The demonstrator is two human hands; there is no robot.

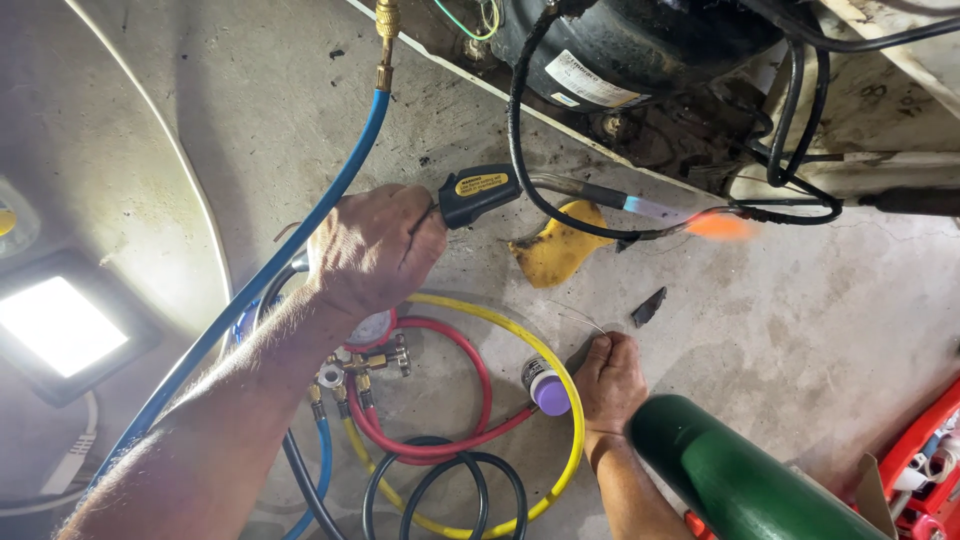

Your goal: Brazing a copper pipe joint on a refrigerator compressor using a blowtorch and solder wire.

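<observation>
Concrete floor (820, 330), stained and cracked, fills the view from above. Nearest, at the right, lies a green cylinder (740, 480), with a red case (935, 460) at the right edge. Left of these, coiled hoses in yellow (570, 400), red (470, 350), blue (320, 460) and black (440, 490) loop around a brass manifold (365, 365). A lit work lamp (60, 325) sits at the far left.

Right hand (610, 380): resting on the floor, fingers curled and pinching a thin wire-like rod (585, 318) that points up and left; a purple-capped vial (545, 388) lies touching its left side.

Left hand (375, 245): farther off, closed firmly around the black torch handle (480, 192). The torch's long axis runs left to right, tube (590, 190) leading to a blue flame (650, 208) that ends in an orange glow (720, 226) at a thin pipe (700, 215).

The heated spot lies right of and beyond both hands; the right hand is nearer to it, and the rod's tip is well apart from the glow. A yellow rag (560, 245) lies just under the flame's path. Farthest, a black compressor (640, 45) with cables (800, 110) sits in its housing, and a blue hose (330, 190) rises to a brass fitting (385, 45).
</observation>
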